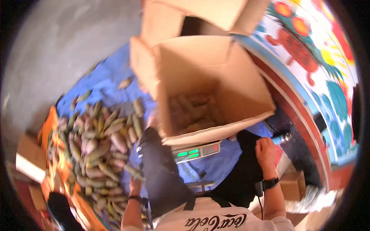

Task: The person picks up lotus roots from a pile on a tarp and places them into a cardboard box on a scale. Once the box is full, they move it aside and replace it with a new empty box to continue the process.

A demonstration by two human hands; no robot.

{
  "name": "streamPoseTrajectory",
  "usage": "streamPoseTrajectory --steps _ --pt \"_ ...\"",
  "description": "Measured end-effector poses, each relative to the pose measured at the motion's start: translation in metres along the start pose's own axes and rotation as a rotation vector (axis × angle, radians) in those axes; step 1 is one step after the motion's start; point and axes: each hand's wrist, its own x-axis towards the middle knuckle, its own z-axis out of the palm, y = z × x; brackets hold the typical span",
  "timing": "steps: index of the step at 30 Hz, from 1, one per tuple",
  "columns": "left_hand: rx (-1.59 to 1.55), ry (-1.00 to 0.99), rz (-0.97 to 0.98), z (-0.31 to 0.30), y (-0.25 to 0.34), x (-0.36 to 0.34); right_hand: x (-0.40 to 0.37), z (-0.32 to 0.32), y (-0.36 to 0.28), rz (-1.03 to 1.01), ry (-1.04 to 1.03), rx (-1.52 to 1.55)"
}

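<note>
My left hand (135, 186) is low beside my left leg, at the edge of the vegetable pile. Its fingers seem closed around a long green vegetable (133, 172), though blur softens the grip. The heap of elongated green and purplish vegetables (102, 150) spreads over a blue sheet (115, 73). By my right knee, my right hand (266, 152) has its fingers curled; whether anything is inside is hidden. Between my knees stands an open cardboard box (246, 92), with similar vegetables (196, 111) in its shadowed bottom.
A scale with a lit green display (189, 154) shows under the box's near edge. Orange cloth (52, 131) borders the pile at left. Another cardboard box (162, 19) is behind. A painted wall (300, 50) curves along the right, with a small carton (293, 184) near my right arm.
</note>
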Motion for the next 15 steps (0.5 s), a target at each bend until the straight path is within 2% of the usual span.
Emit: streamPoseTrajectory --steps 1,3,5,10,12,15 --pt "-0.081 0.02 0.027 0.003 0.001 0.003 0.005 -0.01 -0.01 0.012 -0.046 -0.052" --pt "-1.421 0.227 -0.545 -0.074 0.008 -0.042 0.005 -0.01 -0.011 0.056 -0.078 -0.079" --pt "-1.387 0.19 -0.602 -0.071 0.01 -0.04 0.004 -0.006 -0.006 0.043 -0.116 -0.06" --pt "-1.347 0.2 -0.689 -0.05 0.016 -0.044 0.005 0.001 0.005 -0.069 -0.022 -0.025" --pt "-1.31 0.176 -0.725 -0.047 0.014 -0.05 0.006 0.0 0.004 -0.071 -0.063 -0.05" --pt "-1.327 0.024 -0.76 -0.042 0.009 -0.065 0.008 0.0 0.001 -0.079 -0.087 -0.059"
